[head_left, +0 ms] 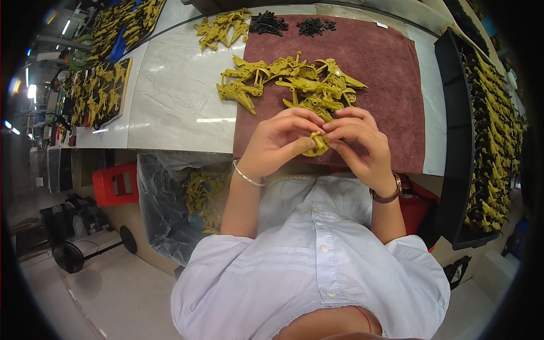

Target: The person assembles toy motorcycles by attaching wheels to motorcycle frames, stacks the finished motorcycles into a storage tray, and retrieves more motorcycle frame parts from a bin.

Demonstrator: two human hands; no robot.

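Both hands are together in front of the person's chest, at the near edge of the table. The left hand [277, 141] and the right hand [360, 141] close their fingers from both sides on one small yellow plastic part [317, 144], which sits between the thumbs and the fingertips. The fingertips of the two hands almost touch each other above the part. The left wrist has a thin silver bracelet [246, 177], and the right wrist has a brown watch strap [388, 195].

Just behind the hands lies a loose pile of yellow plastic parts [289, 82] on a dark red cloth mat [391, 73]. The mat covers the right part of a pale marble-like table [175, 96]. At the far edge of the mat there are two small heaps of black pieces [289, 24], and beside them, on the bare table, another smaller heap of yellow parts [221, 28].

To the right of the mat stands a long black tray [456, 141] filled with many yellow parts in rows. On the far left, well apart from the hands, more black trays [102, 90] carry similar yellow parts. Under the table, to the left of the person, a clear plastic bag [164, 198] holds yellow parts, and a red plastic crate [113, 184] stands beside it.
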